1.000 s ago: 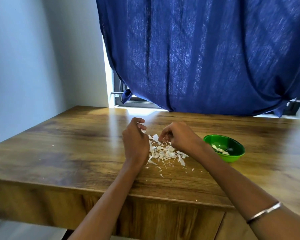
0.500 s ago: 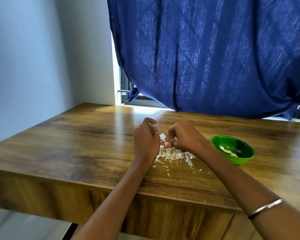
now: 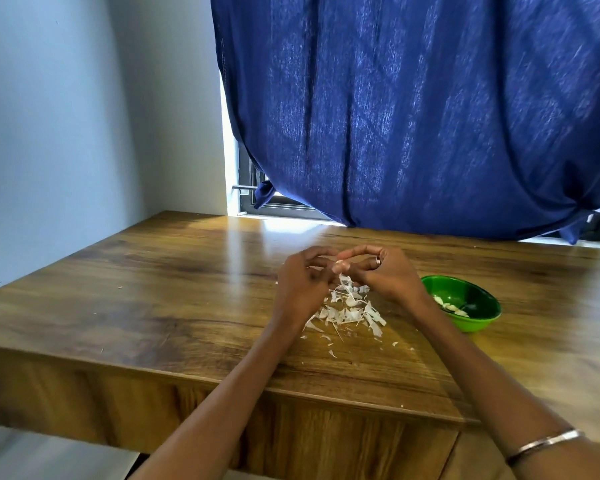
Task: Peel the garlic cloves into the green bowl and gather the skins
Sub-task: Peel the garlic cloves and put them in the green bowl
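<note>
Above a heap of white garlic skins [image 3: 347, 308] on the wooden table [image 3: 160, 299], my left hand [image 3: 302, 285] and my right hand [image 3: 385, 271] meet fingertip to fingertip. Between them they pinch a small pale garlic clove [image 3: 338, 265], with a strip of skin hanging from it. The green bowl [image 3: 465, 301] stands just right of my right wrist and holds several peeled cloves [image 3: 451, 306].
A blue curtain [image 3: 413, 116] hangs behind the table over a window. A pale wall [image 3: 49, 133] borders the table on the left. Stray skin flakes [image 3: 331, 353] lie toward the table's front edge [image 3: 257, 389].
Both hands have risen off the skin pile and come together, the clove now held up between the fingertips. The camera view has shifted so hands and bowl sit further right.
</note>
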`<state>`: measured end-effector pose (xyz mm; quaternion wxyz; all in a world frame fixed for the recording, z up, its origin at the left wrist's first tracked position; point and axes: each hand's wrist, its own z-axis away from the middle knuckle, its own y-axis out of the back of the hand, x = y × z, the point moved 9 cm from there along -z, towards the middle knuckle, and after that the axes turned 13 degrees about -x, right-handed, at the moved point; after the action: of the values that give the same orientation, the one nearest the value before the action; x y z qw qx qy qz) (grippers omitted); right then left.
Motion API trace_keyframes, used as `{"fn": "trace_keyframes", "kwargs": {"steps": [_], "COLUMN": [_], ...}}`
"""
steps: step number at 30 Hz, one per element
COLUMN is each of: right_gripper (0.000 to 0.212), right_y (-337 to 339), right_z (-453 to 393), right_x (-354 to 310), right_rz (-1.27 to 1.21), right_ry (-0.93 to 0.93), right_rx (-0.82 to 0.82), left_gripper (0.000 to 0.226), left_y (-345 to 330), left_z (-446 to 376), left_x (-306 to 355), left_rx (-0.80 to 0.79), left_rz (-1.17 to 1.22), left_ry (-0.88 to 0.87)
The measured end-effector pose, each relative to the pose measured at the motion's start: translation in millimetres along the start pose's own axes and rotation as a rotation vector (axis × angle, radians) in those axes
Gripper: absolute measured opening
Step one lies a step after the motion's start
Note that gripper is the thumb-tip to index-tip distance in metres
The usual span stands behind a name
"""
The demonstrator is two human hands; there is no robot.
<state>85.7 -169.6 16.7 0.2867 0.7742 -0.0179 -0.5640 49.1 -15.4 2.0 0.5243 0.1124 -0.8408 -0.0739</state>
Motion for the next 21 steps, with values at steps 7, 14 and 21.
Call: {"fn": "trace_keyframes", "kwargs": {"steps": [7,14,21], "right_gripper": [0.025,0.013,0.015], "right_y": [-8.1,-11.7,-15.0], "right_z": [5.5,5.4,9.0], "right_x": [-9.5,-5.0,-1.7], "right_rz": [0.124,0.195,0.135], "right_ry": [0.05,0.003,0.034], "right_rx": [-0.01,-0.034,0.037], "left_gripper": [0.016,0.016,0.019], "left_y": [-0.7,7.4,8.4], "left_z": [-0.1,-0.9,-1.7], "left_x": [-17.2,-16.8,-12.7], "left_rx": [-0.016,0.046,0.044], "left_rz": [0.289,0.223,0.143], "left_ry": [0.138,0.095,0.031]}}
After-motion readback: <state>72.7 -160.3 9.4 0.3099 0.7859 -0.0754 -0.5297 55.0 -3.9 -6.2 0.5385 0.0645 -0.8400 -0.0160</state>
